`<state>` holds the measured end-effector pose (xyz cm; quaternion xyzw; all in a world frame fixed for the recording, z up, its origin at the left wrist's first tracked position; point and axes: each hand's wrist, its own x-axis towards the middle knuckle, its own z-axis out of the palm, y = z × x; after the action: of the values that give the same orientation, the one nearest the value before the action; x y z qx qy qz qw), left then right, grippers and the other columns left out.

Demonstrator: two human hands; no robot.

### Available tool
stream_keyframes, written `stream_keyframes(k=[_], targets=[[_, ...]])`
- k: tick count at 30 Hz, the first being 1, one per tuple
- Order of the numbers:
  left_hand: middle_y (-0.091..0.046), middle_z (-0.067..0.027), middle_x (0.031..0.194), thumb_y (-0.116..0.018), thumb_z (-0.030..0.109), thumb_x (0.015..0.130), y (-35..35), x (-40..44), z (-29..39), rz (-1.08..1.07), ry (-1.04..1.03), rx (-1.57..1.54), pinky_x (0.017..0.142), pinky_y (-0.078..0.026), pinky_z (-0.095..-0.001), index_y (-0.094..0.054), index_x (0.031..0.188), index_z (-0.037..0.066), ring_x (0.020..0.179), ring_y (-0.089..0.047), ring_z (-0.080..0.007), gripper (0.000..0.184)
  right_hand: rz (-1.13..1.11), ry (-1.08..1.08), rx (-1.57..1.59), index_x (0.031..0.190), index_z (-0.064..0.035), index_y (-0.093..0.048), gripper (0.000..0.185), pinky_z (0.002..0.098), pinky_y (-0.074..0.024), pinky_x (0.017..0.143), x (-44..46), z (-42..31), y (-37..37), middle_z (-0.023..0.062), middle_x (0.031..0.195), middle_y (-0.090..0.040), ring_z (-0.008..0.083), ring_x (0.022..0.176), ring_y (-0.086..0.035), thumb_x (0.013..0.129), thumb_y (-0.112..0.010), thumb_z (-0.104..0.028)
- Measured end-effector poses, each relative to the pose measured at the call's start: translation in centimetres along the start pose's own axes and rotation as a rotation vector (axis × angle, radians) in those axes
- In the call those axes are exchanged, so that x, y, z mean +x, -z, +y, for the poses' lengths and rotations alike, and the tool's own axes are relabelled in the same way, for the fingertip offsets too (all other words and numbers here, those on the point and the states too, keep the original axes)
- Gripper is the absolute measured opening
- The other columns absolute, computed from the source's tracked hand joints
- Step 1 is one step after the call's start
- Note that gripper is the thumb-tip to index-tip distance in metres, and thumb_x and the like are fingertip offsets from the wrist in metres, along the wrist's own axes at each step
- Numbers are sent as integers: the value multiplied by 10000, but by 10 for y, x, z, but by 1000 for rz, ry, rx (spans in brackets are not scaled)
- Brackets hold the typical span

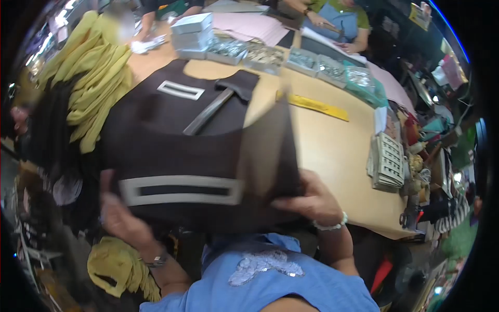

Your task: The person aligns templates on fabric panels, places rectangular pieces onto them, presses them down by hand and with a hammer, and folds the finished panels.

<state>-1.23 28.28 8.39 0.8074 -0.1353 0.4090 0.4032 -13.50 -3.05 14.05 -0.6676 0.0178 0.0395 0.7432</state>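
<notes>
Plainly, the right hand [311,200] pinches the near right side of a dark brown, flexible-looking sheet [182,217] between thumb and fingers; the left hand [122,216] is at its left edge, too blurred to tell how far it is closed. The sheet, bearing a white rectangular frame [182,180], is raised at the table's near side. Beyond it, another dark brown sheet [171,114] and a grey metallic-looking bar [208,112] lie on the pale wooden table [338,171]. Farther right lies a flat yellow strip [318,106].
</notes>
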Motion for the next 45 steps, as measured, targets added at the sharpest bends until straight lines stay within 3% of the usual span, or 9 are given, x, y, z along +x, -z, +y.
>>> stream_keyframes(k=[5,13,17,26,30,33,34,38,45], targets=[[-562,-220,1191,-382,97,948,113,82,-81,216,-216,833,942,-429,-389,-542,1195,-36,1085,-552,-333,322,-681,155,240,1290,17,-421,576,261,-385,941,45,-45,-74,71,1184,-552,129,1115,-491,771,-671,43],[-551,-210,1211,-376,103,944,-16,243,-36,-275,-465,671,939,-432,-392,-525,1221,-9,1100,-540,-338,334,17,567,229,1148,-5,-525,423,239,-503,761,127,-51,-82,50,971,-642,108,858,-611,759,-693,8],[-589,-202,1114,-441,82,879,-136,291,-78,83,-937,478,813,-489,-404,-512,1193,-4,925,-591,-359,333,249,484,248,1153,35,-450,398,251,-509,780,199,9,-46,107,1018,-612,127,886,-601,798,-629,23],[-566,-217,1182,-442,130,938,-197,241,-145,97,-656,133,938,-429,-395,-572,1139,-29,1121,-530,-340,287,366,435,133,1176,33,-445,438,281,-498,801,210,29,-31,117,1062,-599,154,929,-591,804,-656,-62],[-488,-239,1289,-381,115,960,-87,125,-187,233,-82,168,1006,-380,-382,-507,1206,-72,1191,-487,-330,333,202,597,-409,1208,-18,-431,541,378,-488,749,185,57,-80,213,978,-610,337,895,-628,739,-687,-110],[-498,-232,1275,-430,193,953,16,21,-254,304,52,425,1004,-392,-388,-451,1268,-55,1175,-498,-326,401,-268,293,-308,1251,-43,-389,547,418,-485,702,160,93,-142,244,903,-594,415,838,-602,774,-653,-90],[-515,-197,1263,-468,227,934,80,-12,-320,104,-49,1338,986,-413,-385,-473,1252,-39,1155,-515,-309,415,-431,175,-275,1269,-53,-383,545,410,-488,705,151,100,-162,242,977,-588,418,862,-598,791,-643,-84],[-528,-194,1239,-470,229,931,221,-38,-318,-101,596,1313,965,-421,-386,-489,1230,-35,1133,-524,-311,399,-625,361,48,1318,-59,-278,628,475,-449,695,113,103,-226,261,829,-593,422,804,-596,784,-606,-20],[-550,-190,1198,-472,232,926,191,131,-272,-110,220,1107,928,-435,-389,-515,1191,-29,1093,-539,-315,375,-415,920,221,1422,-79,-233,723,382,-488,665,130,3,-201,197,943,-521,350,776,-590,782,-548,34]])
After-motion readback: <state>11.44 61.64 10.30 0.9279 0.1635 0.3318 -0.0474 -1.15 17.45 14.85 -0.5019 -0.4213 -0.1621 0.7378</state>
